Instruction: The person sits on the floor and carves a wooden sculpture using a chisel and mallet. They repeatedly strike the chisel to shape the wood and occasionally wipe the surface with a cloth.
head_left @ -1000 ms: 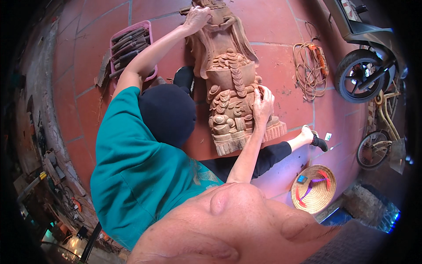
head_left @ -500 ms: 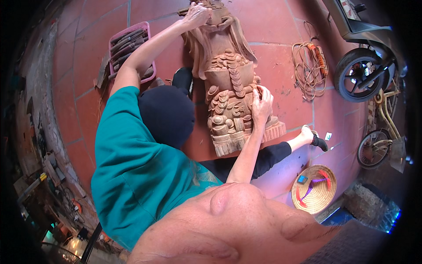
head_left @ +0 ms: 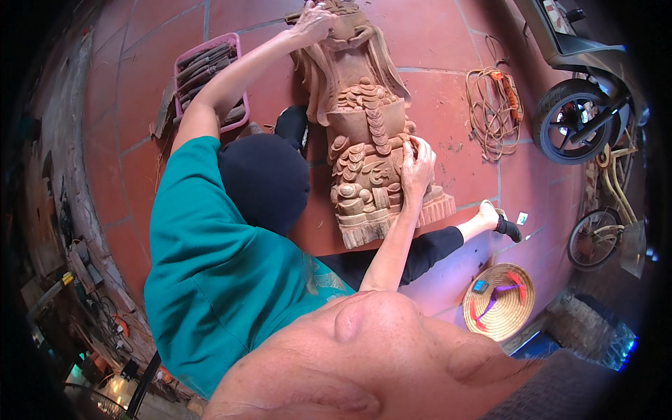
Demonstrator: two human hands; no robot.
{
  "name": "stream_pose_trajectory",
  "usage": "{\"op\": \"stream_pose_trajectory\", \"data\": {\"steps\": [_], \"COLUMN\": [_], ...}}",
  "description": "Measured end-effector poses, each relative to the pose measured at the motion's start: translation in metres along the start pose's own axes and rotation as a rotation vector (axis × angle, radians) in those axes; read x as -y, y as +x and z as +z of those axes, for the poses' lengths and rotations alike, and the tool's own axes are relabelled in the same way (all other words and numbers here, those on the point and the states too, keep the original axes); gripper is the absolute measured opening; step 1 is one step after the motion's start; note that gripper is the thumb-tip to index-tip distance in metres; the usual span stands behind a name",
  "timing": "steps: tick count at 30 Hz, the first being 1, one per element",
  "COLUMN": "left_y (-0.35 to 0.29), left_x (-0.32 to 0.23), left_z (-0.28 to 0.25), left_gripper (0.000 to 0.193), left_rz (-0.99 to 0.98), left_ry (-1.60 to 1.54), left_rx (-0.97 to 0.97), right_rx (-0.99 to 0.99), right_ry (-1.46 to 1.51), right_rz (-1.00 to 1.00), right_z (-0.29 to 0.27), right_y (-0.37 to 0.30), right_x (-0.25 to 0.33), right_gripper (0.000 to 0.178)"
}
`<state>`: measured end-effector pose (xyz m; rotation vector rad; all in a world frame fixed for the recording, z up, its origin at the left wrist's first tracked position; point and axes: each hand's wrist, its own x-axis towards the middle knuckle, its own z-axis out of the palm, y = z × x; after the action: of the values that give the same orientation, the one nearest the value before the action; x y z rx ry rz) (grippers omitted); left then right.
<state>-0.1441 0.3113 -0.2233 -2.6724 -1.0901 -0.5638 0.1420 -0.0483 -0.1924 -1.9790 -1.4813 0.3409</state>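
Observation:
A large carved wooden statue (head_left: 364, 129) lies on the tiled floor, its flat base toward me and its far end cut off by the upper edge. Carved coins and flowing robe folds cover it. At the far end my left hand (head_left: 315, 24) rests against the statue with its fingers curled closed. Whatever is in those fingers is too small to make out. Nearer the base, my right hand (head_left: 418, 168) grips the statue's right edge, thumb and bent fingers on the carved wood.
Left of the statue stands a pink basket (head_left: 238, 50) of long-handled tools (head_left: 203, 66). To the right lie a coiled cord with an orange power strip (head_left: 511, 98) and a woven hat (head_left: 518, 315). A motorbike wheel (head_left: 574, 119) and a bicycle wheel (head_left: 595, 238) stand at far right.

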Motion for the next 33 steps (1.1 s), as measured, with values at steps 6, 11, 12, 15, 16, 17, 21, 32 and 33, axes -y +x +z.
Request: {"op": "stream_pose_trajectory", "data": {"steps": [6,11,12,15,16,17,21,32,33], "left_y": [0.002,-0.001,0.003,0.002,0.000,-0.002,-0.006,-0.004,-0.005], "left_x": [-0.048,-0.025,-0.021,-0.021,-0.029,-0.035,-0.058,-0.044,-0.044], "left_z": [-0.022,-0.017,-0.020,-0.018,-0.015,-0.014,-0.006,0.000,-0.001], "left_gripper": [0.015,0.013,0.012,0.013,0.013,0.014,0.020,0.011,0.012], "left_rz": [0.115,-0.023,-0.065,-0.093,-0.062,-0.027,0.059,-0.083,-0.075], "left_ry": [0.170,0.015,-0.033,-0.064,-0.031,0.009,0.059,-0.084,-0.096], "left_rx": [0.174,0.003,0.027,0.051,0.024,0.000,0.111,0.071,0.113], "right_rx": [-0.001,0.002,-0.003,-0.006,-0.008,-0.006,0.002,0.003,0.006], "right_ry": [-0.030,-0.010,-0.028,-0.011,0.005,-0.002,-0.004,-0.021,-0.004], "right_rz": [0.014,0.040,0.030,0.035,0.044,0.030,0.017,0.016,0.028], "right_z": [-0.002,-0.002,-0.003,-0.003,-0.003,-0.001,-0.001,-0.001,0.001], "right_y": [-0.002,-0.002,-0.001,-0.001,-0.002,-0.002,-0.002,-0.001,-0.001], "right_x": [0.001,0.004,0.003,0.006,0.006,0.005,0.001,-0.001,0.000], "right_gripper": [0.025,0.024,0.024,0.025,0.025,0.025,0.025,0.026,0.026]}}
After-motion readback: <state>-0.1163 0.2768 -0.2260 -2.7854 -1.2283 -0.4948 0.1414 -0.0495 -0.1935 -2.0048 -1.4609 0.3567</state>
